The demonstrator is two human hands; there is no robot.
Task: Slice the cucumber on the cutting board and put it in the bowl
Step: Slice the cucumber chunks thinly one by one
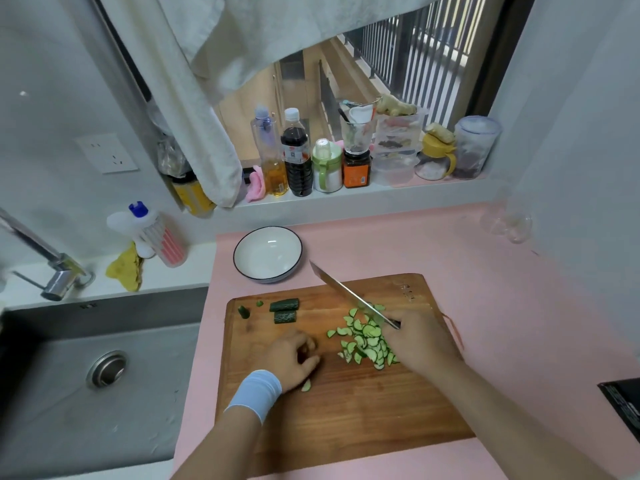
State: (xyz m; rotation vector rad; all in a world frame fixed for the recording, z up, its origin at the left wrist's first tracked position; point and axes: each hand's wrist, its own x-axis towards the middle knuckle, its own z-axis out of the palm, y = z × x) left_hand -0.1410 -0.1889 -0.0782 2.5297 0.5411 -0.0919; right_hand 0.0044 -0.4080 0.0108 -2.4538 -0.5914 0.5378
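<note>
Firmly, the right hand (420, 337) gripped the knife (353, 294), its blade tilted up over the slices (367, 341), likely poised between cuts. The left hand (294, 358) lay curled on the board (346, 410); whether it pinched a piece was unclear. Two uncut chunks (284, 310) waited farther back. The empty bowl (267, 253) stood just beyond, probably kept near for loading.

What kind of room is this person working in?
Most likely a home kitchen: a steel sink with a tap on the left, sauce bottles lined up on the windowsill, and a wooden cutting board with sliced cucumber.
</note>
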